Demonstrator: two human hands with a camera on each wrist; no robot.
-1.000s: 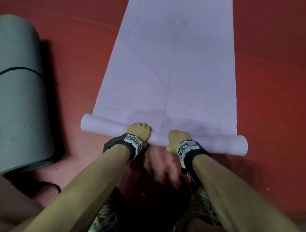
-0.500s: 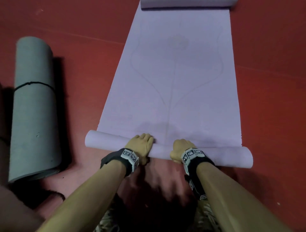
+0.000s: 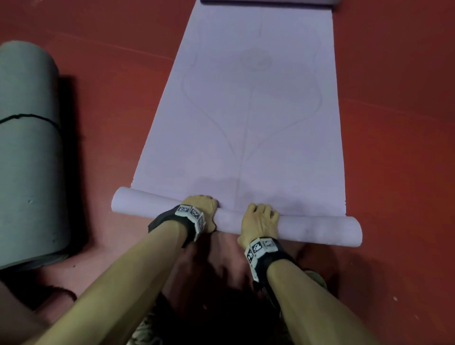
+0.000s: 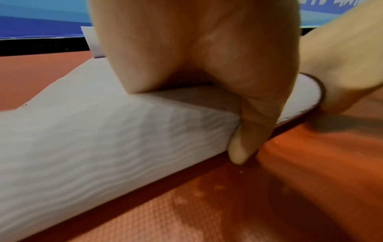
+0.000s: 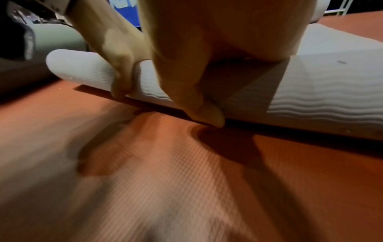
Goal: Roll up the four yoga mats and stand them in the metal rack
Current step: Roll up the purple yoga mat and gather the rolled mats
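Observation:
A lilac yoga mat (image 3: 248, 118) lies flat on the red floor, running away from me. Its near end is wound into a thin roll (image 3: 317, 230) that lies crosswise. My left hand (image 3: 203, 206) and right hand (image 3: 259, 216) grip the roll side by side near its middle, fingers curled over the top. In the left wrist view the left thumb (image 4: 242, 147) is tucked against the near side of the roll (image 4: 103, 139). The right wrist view shows the right thumb (image 5: 207, 113) pressed low against the roll (image 5: 321, 91). The mat's far end (image 3: 266, 2) is curled up.
A rolled grey mat (image 3: 27, 152), tied with a black band, lies on the floor to my left, parallel to the lilac mat. White metal bars (image 5: 339, 8) show at the far right top of the right wrist view. Red floor (image 3: 394, 147) surrounds the mat.
Both hands have stayed on the roll and turned it a little further along the mat. The head view has tilted, so the curled far end now shows.

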